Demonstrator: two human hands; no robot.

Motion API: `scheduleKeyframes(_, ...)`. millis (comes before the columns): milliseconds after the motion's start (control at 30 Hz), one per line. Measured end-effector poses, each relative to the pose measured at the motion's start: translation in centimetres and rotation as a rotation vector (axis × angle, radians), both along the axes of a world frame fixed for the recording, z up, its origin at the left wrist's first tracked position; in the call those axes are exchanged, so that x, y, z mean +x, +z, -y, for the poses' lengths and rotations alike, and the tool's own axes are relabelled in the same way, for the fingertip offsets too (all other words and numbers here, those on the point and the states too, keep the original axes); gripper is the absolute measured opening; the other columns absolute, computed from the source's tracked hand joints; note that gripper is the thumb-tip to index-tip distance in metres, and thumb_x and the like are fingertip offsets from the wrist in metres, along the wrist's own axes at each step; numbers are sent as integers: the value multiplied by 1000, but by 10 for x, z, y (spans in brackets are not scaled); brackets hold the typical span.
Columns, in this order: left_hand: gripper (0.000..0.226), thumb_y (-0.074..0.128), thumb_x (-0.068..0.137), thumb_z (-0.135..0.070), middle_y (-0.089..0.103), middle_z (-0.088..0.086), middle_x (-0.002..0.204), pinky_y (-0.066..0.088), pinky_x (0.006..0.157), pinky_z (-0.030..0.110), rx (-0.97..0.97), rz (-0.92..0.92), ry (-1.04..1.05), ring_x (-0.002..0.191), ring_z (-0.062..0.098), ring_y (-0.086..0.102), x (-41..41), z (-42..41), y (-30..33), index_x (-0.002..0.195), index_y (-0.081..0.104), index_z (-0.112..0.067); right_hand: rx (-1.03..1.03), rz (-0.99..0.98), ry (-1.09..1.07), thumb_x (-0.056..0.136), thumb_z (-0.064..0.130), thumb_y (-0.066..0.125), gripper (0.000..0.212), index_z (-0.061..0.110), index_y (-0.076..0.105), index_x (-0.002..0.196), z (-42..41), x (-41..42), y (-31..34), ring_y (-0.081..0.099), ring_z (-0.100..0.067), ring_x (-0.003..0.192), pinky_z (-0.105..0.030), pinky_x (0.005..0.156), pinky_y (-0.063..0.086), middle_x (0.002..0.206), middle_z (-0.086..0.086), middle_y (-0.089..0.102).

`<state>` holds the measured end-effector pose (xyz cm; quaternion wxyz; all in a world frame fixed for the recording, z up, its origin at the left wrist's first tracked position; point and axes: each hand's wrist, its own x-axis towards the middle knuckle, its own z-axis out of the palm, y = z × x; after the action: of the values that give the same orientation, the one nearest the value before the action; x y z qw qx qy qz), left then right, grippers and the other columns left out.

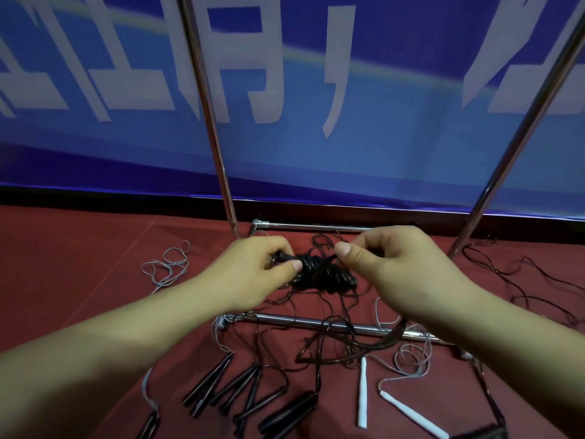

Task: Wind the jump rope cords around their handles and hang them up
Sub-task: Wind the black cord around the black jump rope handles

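My left hand (pixel 259 264) grips the black handles (pixel 286 258) of a jump rope, with black cord wound in thick coils (pixel 311 266) around them. Just to the right, my right hand (pixel 389 264) pinches the cord's loose end (pixel 332 257) between thumb and fingers. More wound black cord (pixel 335 278) lies below the hands on the red floor. Both hands hover above the base of a metal rack (pixel 316 324).
Several black handles (pixel 221 384) and two white handles (pixel 362 394) lie on the red floor in front, tangled with thin dark cords (pixel 332 350) and grey cords (pixel 167 264). The rack's chrome uprights (pixel 209 122) rise before a blue banner (pixel 380 137).
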<state>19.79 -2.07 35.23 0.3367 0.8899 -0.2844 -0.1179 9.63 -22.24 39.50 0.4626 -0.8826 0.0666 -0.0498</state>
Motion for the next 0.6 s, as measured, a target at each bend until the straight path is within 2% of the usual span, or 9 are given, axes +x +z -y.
scheduleKeyframes(67, 11, 63, 95, -38, 68, 8, 75, 50, 66, 44, 13, -29, -114, 69, 29, 59, -9, 6, 0, 91, 65, -28, -58, 32, 7, 93, 38, 64, 30, 16, 68, 73, 2, 0, 1, 41, -4, 38, -12, 41, 30, 39, 14, 45)
scheduleKeyframes(133, 10, 61, 96, -39, 66, 7, 78, 50, 68, 45, 20, -49, -205, 70, 27, 57, -18, 11, 3, 93, 65, -30, -216, 72, 14, 92, 42, 64, 26, 20, 71, 79, 6, 1, 1, 49, -1, 46, -13, 46, 34, 46, 15, 52)
scheduleKeyframes(167, 12, 59, 96, -41, 65, 7, 79, 50, 69, 45, 16, -53, -241, 69, 25, 56, -22, 13, 4, 94, 64, -30, -316, 92, 15, 91, 45, 64, 25, 23, 72, 83, 9, 3, 0, 54, 0, 53, -15, 52, 41, 54, 14, 59)
scheduleKeyframes(200, 14, 56, 95, -43, 64, 6, 80, 51, 69, 45, 11, -54, -272, 71, 25, 57, -26, 15, 7, 95, 62, -31, -405, 106, 10, 89, 50, 63, 26, 26, 73, 86, 11, 4, 0, 58, -1, 62, -23, 61, 49, 63, 12, 64)
scheduleKeyframes(267, 16, 51, 95, -44, 64, 5, 82, 50, 73, 48, 2, -60, -318, 75, 28, 57, -33, 18, 11, 98, 61, -32, -497, 112, -1, 82, 60, 64, 31, 30, 72, 86, 19, 7, 1, 61, -6, 71, -35, 68, 54, 71, 10, 67)
scheduleKeyframes(400, 12, 51, 102, -38, 63, 12, 83, 49, 72, 47, -6, -63, -353, 75, 27, 56, -41, 19, 17, 103, 60, -32, -536, 35, -46, 51, 85, 60, 63, 26, 69, 71, 38, 15, 6, 60, -10, 69, -37, 68, 54, 62, 9, 64)
scheduleKeyframes(467, 11, 51, 103, -34, 61, 10, 81, 47, 71, 43, -27, -71, -364, 70, 21, 53, -43, 20, 21, 103, 61, -31, -522, 18, -63, 37, 90, 53, 73, 24, 66, 65, 44, 17, 8, 59, -11, 65, -35, 64, 53, 58, 6, 63)
scheduleKeyframes(533, 11, 51, 104, -32, 61, 8, 81, 46, 69, 38, -47, -87, -379, 67, 14, 51, -46, 21, 25, 104, 62, -30, -534, 12, -43, 34, 90, 51, 76, 22, 65, 64, 50, 18, 10, 56, -10, 60, -31, 58, 48, 53, 6, 59)
scheduleKeyframes(600, 11, 51, 104, -33, 63, 6, 84, 46, 71, 35, -38, -89, -403, 72, 15, 55, -49, 21, 29, 104, 62, -32, -543, 5, 35, 39, 87, 57, 69, 23, 65, 64, 58, 17, 9, 51, -7, 51, -28, 52, 39, 48, 7, 55)
